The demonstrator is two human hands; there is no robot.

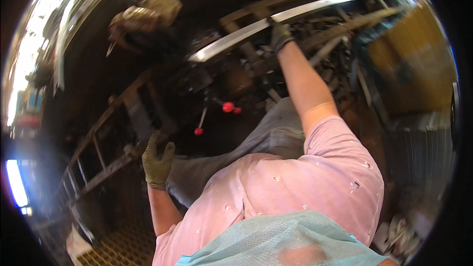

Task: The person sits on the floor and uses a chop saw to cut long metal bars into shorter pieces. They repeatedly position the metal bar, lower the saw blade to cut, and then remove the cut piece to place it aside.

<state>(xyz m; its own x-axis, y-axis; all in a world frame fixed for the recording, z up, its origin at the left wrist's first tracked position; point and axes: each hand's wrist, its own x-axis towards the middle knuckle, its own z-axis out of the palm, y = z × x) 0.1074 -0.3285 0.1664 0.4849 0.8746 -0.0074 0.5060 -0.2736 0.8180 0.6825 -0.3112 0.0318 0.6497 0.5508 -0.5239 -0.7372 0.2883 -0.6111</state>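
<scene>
My right hand (281,36), in a dark work glove, reaches far forward. Its fingers close around a long, straight, shiny metal bar (231,41), which slants up from the middle toward the upper right. The bar's left end lies near a dark machine; most of that machine is lost in shadow. Lower on the left, my left hand (157,163) wears an olive glove. Thumb and fingers are spread, with nothing between them. Between the hands, a machine lever with red ball knobs (227,107) sticks out toward my legs.
A roller-type metal frame (101,155) runs along the left. Beyond the bar, a long rack (276,6) stands over piled metal offcuts (340,76). A brown panel (414,51) is at right. A yellowish machine part (160,7) sits upper left, and a grating (123,246) lies lower left.
</scene>
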